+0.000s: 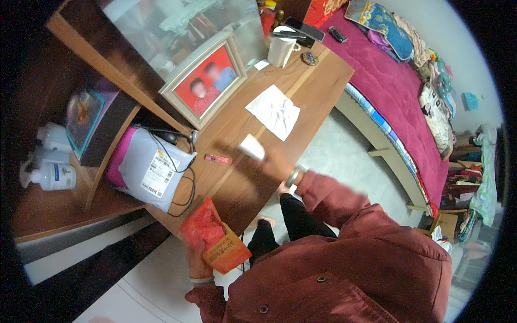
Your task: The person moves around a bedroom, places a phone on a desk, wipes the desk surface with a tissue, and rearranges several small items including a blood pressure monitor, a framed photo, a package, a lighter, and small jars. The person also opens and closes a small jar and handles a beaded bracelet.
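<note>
My left hand (198,260) holds a red and orange plastic packet (220,240) at the near edge of the wooden desk (242,198). Above the desk, my right hand (274,163) is blurred and grips a small white object (252,147), perhaps a cup; its exact kind is unclear. Beyond that hand lies a creased white sheet of paper (275,112). A small pink item (218,158) rests on the wood to the left of the white object.
A framed photo (204,80) leans near a mirror (153,32). At the back stands a white cup (281,48) with a dark item across it. A grey parcel (153,165) with a black cable (193,194) occupies the left side. A bed (387,101) adjoins the desk on the right.
</note>
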A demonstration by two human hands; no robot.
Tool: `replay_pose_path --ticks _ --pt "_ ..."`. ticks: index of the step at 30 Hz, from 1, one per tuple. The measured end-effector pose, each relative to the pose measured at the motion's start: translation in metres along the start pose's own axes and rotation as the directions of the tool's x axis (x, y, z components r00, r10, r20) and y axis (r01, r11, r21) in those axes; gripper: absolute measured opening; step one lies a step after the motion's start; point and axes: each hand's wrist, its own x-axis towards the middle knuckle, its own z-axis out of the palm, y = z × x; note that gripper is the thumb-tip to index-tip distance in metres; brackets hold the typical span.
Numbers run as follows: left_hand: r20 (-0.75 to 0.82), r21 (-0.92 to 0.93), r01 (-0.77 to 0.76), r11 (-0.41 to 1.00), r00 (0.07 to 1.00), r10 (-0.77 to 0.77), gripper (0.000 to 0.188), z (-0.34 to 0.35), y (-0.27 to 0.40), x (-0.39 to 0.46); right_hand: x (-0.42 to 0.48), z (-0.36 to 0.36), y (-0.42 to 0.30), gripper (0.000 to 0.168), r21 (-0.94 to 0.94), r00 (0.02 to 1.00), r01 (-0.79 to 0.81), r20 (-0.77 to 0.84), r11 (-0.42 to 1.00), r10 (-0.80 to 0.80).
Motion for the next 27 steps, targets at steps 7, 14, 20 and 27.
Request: replay_pose_path --ticks 7,14,20,27 --pt "-0.017 0.11 -0.024 0.994 1.0 0.026 0.048 0.019 -0.007 -0.002 0.04 -0.072 0.036 0.032 -0.12 0.993 -0.041 -0.111 0.992 0.027" --pt "0.031 0.019 -0.027 0.999 0.999 0.027 0.044 0.077 -0.017 0.002 0.063 -0.073 0.062 0.031 -0.273 0.985 0.172 0.024 0.947 -0.172" --pt "-0.001 0.019 -0.002 1.0 1.0 0.002 0.044 0.091 -0.038 0.01 0.073 -0.066 0.061 0.036 -0.336 0.956 0.28 0.008 0.899 -0.294" --pt "-0.054 0.043 -0.009 0.999 0.998 0.011 0.042 0.116 -0.056 0.021 0.13 -0.1 0.095 0.03 -0.459 0.908 0.407 0.104 0.79 -0.407"
